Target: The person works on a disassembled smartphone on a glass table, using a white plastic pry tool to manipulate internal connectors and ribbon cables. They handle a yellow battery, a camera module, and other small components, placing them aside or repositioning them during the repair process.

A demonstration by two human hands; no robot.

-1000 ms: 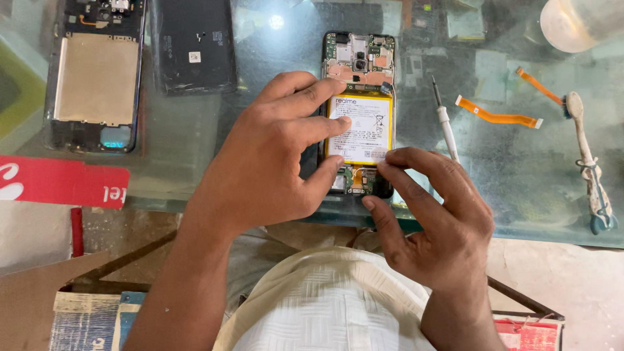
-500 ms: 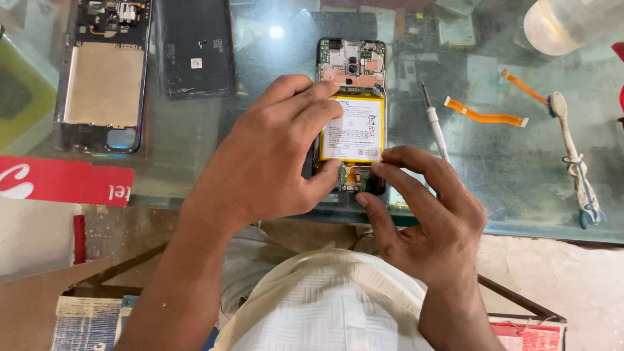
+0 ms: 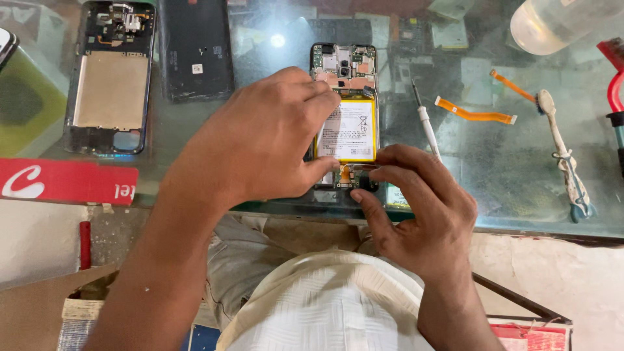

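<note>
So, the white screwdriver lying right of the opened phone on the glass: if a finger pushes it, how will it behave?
The white screwdriver looks thin and round, so it would probably roll sideways on the smooth glass table rather than stay. It seems stiff and light. It lies close to the right hand, so a small nudge may send it toward the orange flex cable.

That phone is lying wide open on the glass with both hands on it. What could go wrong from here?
The right hand pinches at small parts at the bottom of the opened phone, right beside the yellow-edged battery; a slip could nick it or tear a thin cable. The phone lies near the front edge of the glass table, so a push from the left hand might slide it off. The screwdriver close by could get knocked and roll.
</note>
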